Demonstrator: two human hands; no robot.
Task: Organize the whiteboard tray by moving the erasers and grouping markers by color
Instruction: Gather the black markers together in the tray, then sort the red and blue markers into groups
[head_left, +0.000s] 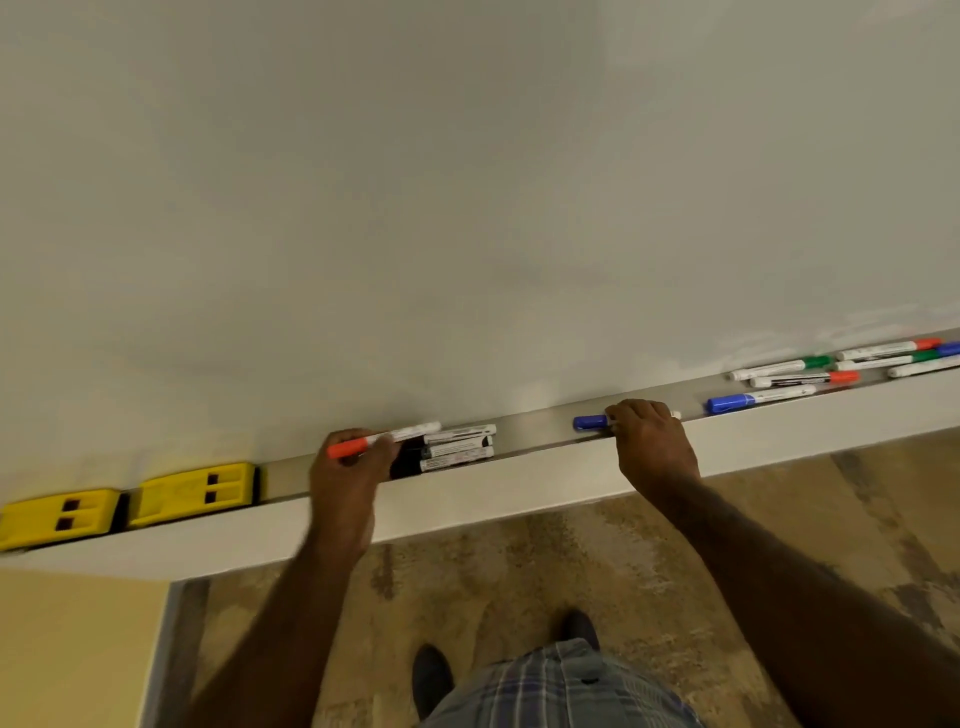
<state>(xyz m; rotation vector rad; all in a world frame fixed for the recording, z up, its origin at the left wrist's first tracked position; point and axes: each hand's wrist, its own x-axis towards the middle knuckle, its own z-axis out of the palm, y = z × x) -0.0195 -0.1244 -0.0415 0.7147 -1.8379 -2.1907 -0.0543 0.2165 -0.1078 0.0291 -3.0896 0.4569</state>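
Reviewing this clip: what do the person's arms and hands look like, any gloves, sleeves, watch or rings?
Both hands are bare: no gloves on the left hand or the right hand. Both forearms are uncovered as far as the frame shows, with no sleeves in view. No watch, bracelet or ring is visible.

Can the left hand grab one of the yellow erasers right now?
Probably not yet. The left hand is already closed around a red marker, so it isn't free to grab. The two yellow erasers sit just to its left on the tray, with nothing between.
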